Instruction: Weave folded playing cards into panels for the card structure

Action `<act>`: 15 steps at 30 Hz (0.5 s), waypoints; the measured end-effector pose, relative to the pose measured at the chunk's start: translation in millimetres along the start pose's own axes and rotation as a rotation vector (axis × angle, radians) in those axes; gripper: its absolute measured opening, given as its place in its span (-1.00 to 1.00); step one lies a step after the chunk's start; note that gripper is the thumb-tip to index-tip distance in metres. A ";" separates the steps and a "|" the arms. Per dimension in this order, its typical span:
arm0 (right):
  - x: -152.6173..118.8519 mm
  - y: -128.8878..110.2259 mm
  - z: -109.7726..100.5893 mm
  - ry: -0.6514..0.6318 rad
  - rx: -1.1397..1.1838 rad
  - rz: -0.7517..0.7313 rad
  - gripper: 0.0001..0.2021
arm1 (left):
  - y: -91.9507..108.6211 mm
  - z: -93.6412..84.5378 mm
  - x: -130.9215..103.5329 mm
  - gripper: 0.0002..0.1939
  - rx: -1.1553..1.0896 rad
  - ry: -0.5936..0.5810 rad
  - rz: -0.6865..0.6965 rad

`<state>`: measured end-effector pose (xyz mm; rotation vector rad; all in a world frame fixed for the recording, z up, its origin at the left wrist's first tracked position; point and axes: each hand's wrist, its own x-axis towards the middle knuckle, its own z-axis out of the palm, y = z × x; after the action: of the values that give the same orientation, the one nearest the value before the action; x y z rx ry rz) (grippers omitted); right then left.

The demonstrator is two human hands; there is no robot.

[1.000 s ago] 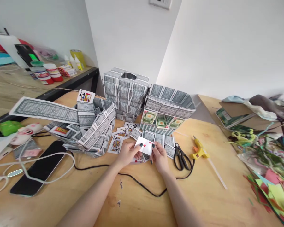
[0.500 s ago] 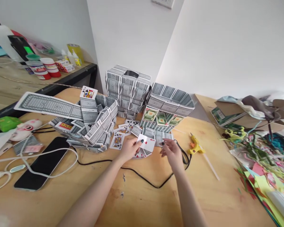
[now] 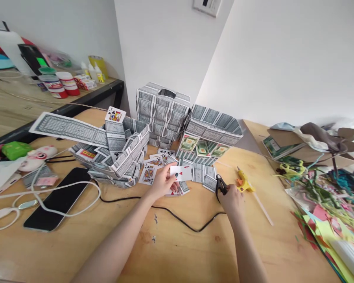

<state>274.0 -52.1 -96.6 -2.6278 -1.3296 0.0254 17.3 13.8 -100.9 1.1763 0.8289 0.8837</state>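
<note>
Pinching a white paper playing card with red hearts (image 3: pixel 185 173) between thumb and fingers, the left hand (image 3: pixel 163 183) holds it above the tabletop at the centre of the frame. The right hand (image 3: pixel 233 200), right of centre, has its fingers at the black-handled scissors (image 3: pixel 220 179); whether they are closed on the handles cannot be told. Just beyond that hand lies a yellow plastic glue gun (image 3: pixel 244 181), close enough to crowd it on the right. Grey-backed cards (image 3: pixel 198 173) lie face down between card and scissors; face-up cards (image 3: pixel 148 174) lie left of the left hand. A thin black cord (image 3: pixel 188 227) crosses below both hands, passing behind the right forearm. Behind stand an open box of grey-backed cards (image 3: pixel 212 133) and, left of it, a taller folded-card structure (image 3: pixel 161 107). Lower left: a black rectangular phone (image 3: pixel 54 210), overlapped by a white cable. Lower right: coloured paper scraps (image 3: pixel 327 232).
</note>
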 end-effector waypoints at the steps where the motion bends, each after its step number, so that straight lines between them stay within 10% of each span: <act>1: 2.5 -0.2 -2.4 -0.024 0.032 0.014 -0.68 | 0.0 -0.2 0.0 -0.46 -0.011 -0.002 -0.001; 15: -5.5 29.8 -44.3 -0.432 1.002 0.310 -0.53 | -4.2 -1.7 5.3 -0.56 0.027 0.146 0.144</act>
<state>299.1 -81.0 -59.0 -1.9291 -0.6661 1.0485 18.6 18.7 -105.8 1.2178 0.8841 1.0896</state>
